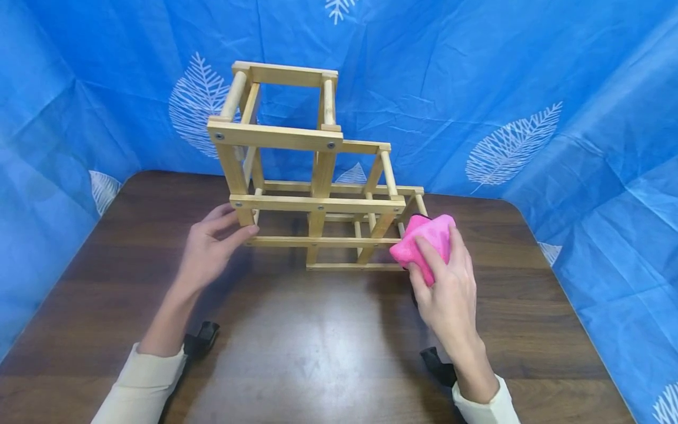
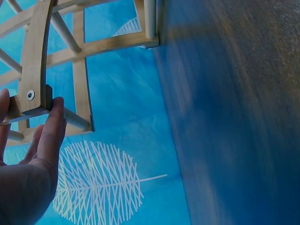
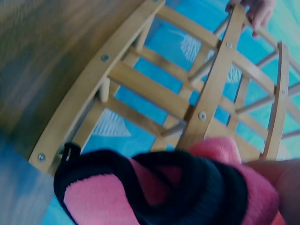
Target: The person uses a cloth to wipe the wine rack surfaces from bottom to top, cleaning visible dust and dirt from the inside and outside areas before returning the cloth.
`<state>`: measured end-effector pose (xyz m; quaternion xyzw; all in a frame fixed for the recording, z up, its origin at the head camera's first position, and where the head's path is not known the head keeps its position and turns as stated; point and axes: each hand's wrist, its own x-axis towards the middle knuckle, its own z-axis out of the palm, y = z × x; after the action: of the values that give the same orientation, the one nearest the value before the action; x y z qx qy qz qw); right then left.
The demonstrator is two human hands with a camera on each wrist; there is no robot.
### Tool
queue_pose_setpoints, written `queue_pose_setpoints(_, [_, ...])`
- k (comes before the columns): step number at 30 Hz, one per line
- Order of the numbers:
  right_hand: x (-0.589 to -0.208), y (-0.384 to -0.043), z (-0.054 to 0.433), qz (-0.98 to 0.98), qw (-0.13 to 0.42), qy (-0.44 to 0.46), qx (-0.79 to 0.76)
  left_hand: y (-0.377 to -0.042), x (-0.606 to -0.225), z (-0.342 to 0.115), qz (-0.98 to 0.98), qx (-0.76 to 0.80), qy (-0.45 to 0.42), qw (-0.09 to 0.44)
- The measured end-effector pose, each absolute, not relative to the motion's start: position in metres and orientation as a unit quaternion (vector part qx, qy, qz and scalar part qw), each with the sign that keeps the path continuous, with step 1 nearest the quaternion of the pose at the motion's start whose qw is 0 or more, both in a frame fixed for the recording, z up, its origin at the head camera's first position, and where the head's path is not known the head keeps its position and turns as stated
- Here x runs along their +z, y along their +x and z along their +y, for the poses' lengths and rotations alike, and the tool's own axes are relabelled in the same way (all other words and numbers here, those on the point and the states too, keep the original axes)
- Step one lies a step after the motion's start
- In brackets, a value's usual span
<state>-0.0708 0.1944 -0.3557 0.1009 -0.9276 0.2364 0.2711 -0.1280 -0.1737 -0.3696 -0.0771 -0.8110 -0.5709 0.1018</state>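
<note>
A stepped rack of pale wooden slats and dowels (image 1: pixel 286 138) stands over the dark table, its tallest part on the left. My left hand (image 1: pixel 209 241) grips its lower left corner, thumb in front and fingers behind; the left wrist view shows the fingers (image 2: pixel 49 140) around the wood by a screw head. In my right hand (image 1: pixel 450 285) is a bunched pink cloth (image 1: pixel 429 244), held against the rack's lower right end. Dark edging shows on the cloth (image 3: pixel 101 201) in the right wrist view. The cloth hides that end of the rack in the head view.
The brown wooden tabletop (image 1: pixel 296 353) has rounded far corners. Blue sheeting with white leaf prints (image 1: pixel 424 88) hangs behind the table and along both sides, close behind the rack. Black straps (image 1: pixel 201 338) are on both wrists.
</note>
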Motion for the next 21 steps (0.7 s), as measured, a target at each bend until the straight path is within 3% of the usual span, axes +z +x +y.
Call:
queue_pose_setpoints(6, [-0.354,-0.073,0.206,-0.949,0.189,0.051,0.246,-0.129,-0.367,-0.171,-0.812,-0.569,-0.091,0.096])
queue_pose_setpoints(12, [-0.356,-0.074,0.206,-0.938,0.227,0.066,0.252,-0.128,-0.366,-0.171,-0.812,-0.568,-0.087,0.101])
queue_pose_setpoints(21, [-0.345,-0.065,0.199,-0.937,0.239,0.078,0.240,-0.125,-0.362,-0.174,-0.819,-0.559,-0.086,0.092])
